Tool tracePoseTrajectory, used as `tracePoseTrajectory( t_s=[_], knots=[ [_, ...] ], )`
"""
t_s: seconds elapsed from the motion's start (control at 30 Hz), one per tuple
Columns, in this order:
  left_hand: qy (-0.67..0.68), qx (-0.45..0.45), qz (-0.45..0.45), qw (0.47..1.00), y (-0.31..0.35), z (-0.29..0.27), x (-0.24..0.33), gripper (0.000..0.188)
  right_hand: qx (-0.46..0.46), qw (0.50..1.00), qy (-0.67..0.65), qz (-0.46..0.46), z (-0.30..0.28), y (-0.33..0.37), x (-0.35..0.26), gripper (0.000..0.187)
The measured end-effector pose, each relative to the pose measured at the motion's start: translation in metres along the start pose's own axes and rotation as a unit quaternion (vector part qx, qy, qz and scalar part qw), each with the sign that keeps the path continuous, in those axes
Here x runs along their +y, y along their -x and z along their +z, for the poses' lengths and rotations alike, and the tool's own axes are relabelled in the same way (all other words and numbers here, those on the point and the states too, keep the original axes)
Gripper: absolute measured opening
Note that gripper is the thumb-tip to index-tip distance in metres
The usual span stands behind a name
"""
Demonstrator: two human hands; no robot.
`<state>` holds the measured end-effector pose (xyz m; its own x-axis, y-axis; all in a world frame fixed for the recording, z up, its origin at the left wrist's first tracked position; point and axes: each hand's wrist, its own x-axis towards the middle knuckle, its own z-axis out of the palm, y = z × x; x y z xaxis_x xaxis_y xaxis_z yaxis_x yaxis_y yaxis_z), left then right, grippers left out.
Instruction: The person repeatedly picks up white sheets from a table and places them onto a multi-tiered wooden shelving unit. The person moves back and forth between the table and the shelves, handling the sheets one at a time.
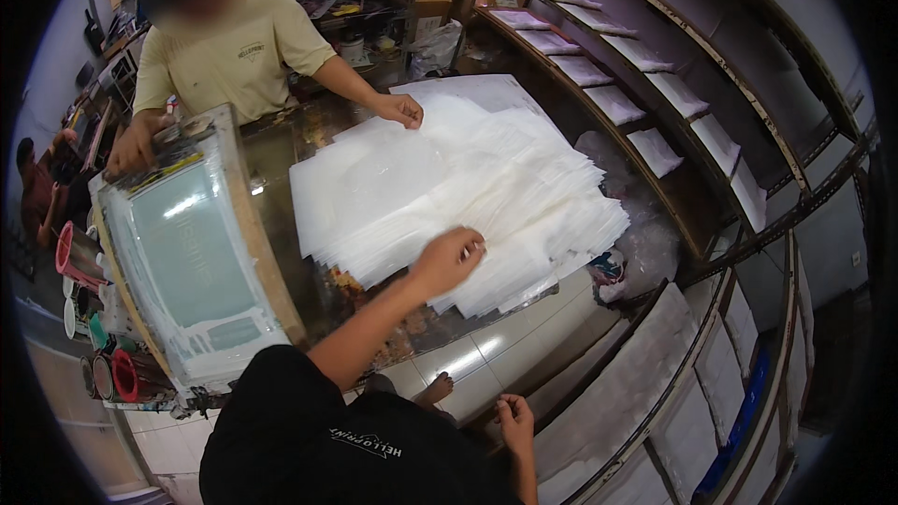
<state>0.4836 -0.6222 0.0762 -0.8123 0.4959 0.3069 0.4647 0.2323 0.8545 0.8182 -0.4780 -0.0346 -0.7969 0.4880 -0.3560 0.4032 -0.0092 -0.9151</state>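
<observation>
A wide, fanned-out pile of thin, translucent white sheets (374, 192) covers most of the worktable. Over its near edge, my left hand (451, 260) has its fingers curled and pressed together; what they pinch, if anything, is hidden. My right hand (515, 423) hangs low in front of my body, away from the table, with bent fingers and nothing visible in them. Across the table, a co-worker's hand (400, 110) touches the far side of the pile. The co-worker's other hand (134, 151) grips the top of a tilted screen-printing frame (257, 224) with pale green mesh.
Tubs of ink, one of them a red container (140, 376), stand left of the frame. Wooden racks (599, 112) with laid-out white sheets rise at the right, and more racks (655, 421) stand close at lower right. Another person (45, 187) is at far left.
</observation>
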Motion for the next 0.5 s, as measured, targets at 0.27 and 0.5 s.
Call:
tracePoseTrajectory(
  t_s=[0.27,0.5],
  knots=[
    [-0.192,0.072,-0.010,0.979,-0.143,0.010,-0.080,0.028,0.040,0.997,-0.009,0.068,-0.059,-0.028,0.024,0.017],
    [-0.299,-0.057,-0.210,0.929,-0.233,0.012,-0.132,0.037,0.070,0.995,0.006,0.071,-0.099,-0.036,0.047,0.017]
  ],
)
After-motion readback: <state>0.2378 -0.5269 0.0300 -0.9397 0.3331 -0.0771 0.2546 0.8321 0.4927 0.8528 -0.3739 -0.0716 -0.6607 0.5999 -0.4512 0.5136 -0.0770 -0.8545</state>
